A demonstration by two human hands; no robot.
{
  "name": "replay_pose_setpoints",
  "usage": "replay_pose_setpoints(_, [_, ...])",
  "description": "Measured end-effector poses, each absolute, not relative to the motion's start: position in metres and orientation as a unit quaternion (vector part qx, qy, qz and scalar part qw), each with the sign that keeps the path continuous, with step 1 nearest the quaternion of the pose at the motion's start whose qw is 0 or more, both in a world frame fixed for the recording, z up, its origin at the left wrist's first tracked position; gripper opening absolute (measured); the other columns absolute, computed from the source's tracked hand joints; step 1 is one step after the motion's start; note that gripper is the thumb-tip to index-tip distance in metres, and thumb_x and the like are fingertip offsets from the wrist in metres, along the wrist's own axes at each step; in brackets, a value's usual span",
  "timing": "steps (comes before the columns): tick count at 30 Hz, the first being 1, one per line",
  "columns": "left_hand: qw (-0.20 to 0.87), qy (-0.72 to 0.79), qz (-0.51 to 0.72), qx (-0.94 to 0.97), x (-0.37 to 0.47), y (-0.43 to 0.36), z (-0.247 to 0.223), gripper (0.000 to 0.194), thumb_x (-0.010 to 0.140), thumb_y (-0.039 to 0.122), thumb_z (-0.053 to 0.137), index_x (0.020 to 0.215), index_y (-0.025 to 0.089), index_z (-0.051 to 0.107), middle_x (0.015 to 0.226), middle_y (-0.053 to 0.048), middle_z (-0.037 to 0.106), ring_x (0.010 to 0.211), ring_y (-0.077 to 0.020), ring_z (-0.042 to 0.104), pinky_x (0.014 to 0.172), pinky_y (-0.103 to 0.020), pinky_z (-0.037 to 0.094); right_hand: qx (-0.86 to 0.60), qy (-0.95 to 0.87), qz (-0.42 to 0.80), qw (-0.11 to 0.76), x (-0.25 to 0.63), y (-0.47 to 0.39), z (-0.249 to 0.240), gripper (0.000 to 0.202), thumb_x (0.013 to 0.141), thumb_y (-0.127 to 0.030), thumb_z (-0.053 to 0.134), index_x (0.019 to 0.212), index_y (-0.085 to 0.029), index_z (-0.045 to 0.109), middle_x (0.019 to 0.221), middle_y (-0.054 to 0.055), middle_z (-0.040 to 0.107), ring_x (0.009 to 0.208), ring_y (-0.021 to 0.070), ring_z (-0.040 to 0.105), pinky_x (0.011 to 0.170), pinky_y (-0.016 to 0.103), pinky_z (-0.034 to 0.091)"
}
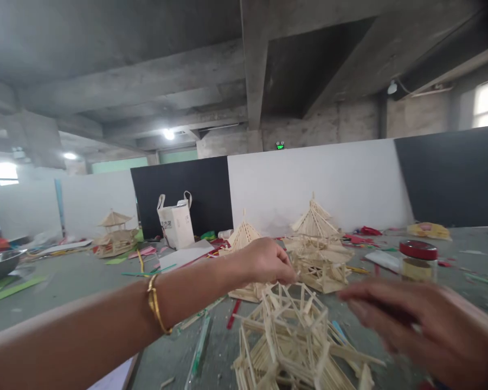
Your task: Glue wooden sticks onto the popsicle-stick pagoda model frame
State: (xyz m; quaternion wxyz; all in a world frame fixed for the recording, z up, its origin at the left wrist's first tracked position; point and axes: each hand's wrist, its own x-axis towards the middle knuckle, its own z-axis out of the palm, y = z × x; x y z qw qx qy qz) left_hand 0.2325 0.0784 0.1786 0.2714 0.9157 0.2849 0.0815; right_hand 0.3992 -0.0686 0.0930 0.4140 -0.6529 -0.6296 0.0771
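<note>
Right in front of me stands a pavilion frame of thin pale wooden sticks (284, 336), with an open top ring and a base of stick slats. My left hand (272, 262), a gold bangle on its wrist, reaches over the upper rim of this frame. Its fingers are closed and point down; whatever they hold, if anything, is hidden. To the right of the frame, my right hand (423, 319) hovers apart from it, blurred by motion. The fingers there are stretched out, and I see nothing in them.
Behind my left hand are two roofed stick pavilions, one at right (315, 244) and one partly covered (242, 233). A red-lidded jar (418, 260) stands beyond my right hand. Leftward are another pavilion (116, 235), a white bag (177, 225) and a metal bowl (2, 261). Scraps litter the table.
</note>
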Motion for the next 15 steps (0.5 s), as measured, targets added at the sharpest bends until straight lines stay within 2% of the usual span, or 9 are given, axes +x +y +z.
replay_pose_setpoints(1, [0.259, 0.29, 0.081, 0.918, 0.238, 0.079, 0.178, 0.016, 0.058, 0.031, 0.062, 0.062, 0.015, 0.065, 0.051, 0.004, 0.05, 0.051, -0.0092, 0.045, 0.046, -0.021, 0.034, -0.655, -0.639, 0.058, 0.398, 0.402, -0.06, 0.097, 0.028, 0.08, -0.048, 0.046, 0.084, -0.024, 0.061, 0.063, 0.004, 0.061, 0.052, 0.0178, 0.055, 0.045, 0.027, 0.041])
replay_pose_setpoints(2, [0.248, 0.296, 0.078, 0.919, 0.243, 0.078, 0.177, 0.017, 0.057, 0.031, 0.063, 0.062, 0.015, 0.065, 0.049, 0.004, 0.049, 0.05, -0.0095, 0.045, 0.045, -0.021, 0.033, -0.662, -0.631, 0.088, 0.396, 0.406, -0.051, 0.098, 0.029, 0.082, -0.045, 0.043, 0.088, -0.022, 0.058, 0.052, 0.002, 0.055, 0.047, 0.0171, 0.053, 0.04, 0.025, 0.04])
replay_pose_setpoints(7, [0.21, 0.318, 0.041, 0.924, 0.256, 0.075, 0.176, 0.012, 0.051, 0.026, 0.067, 0.052, 0.015, 0.061, 0.046, 0.004, 0.049, 0.049, -0.011, 0.046, 0.045, -0.022, 0.033, -0.609, -0.634, 0.241, 0.411, 0.425, -0.016, 0.08, 0.021, 0.08, -0.034, 0.044, 0.074, -0.017, 0.054, 0.054, 0.0, 0.055, 0.043, 0.0131, 0.052, 0.033, 0.018, 0.038])
replay_pose_setpoints(13, [0.22, 0.32, 0.02, 0.921, 0.258, 0.075, 0.174, 0.01, 0.053, 0.022, 0.067, 0.051, 0.017, 0.059, 0.046, 0.006, 0.047, 0.049, -0.0093, 0.045, 0.045, -0.02, 0.032, -0.597, -0.623, 0.287, 0.417, 0.414, -0.008, 0.078, 0.017, 0.076, -0.026, 0.044, 0.066, -0.016, 0.053, 0.047, -0.002, 0.052, 0.04, 0.0117, 0.052, 0.031, 0.015, 0.038])
replay_pose_setpoints(15, [0.227, 0.317, 0.012, 0.921, 0.259, 0.075, 0.174, 0.008, 0.054, 0.019, 0.066, 0.051, 0.017, 0.059, 0.046, 0.007, 0.046, 0.048, -0.0079, 0.044, 0.045, -0.019, 0.032, -0.586, -0.624, 0.299, 0.422, 0.409, -0.006, 0.082, 0.016, 0.074, -0.026, 0.043, 0.065, -0.016, 0.053, 0.051, -0.002, 0.052, 0.041, 0.0111, 0.053, 0.031, 0.015, 0.038])
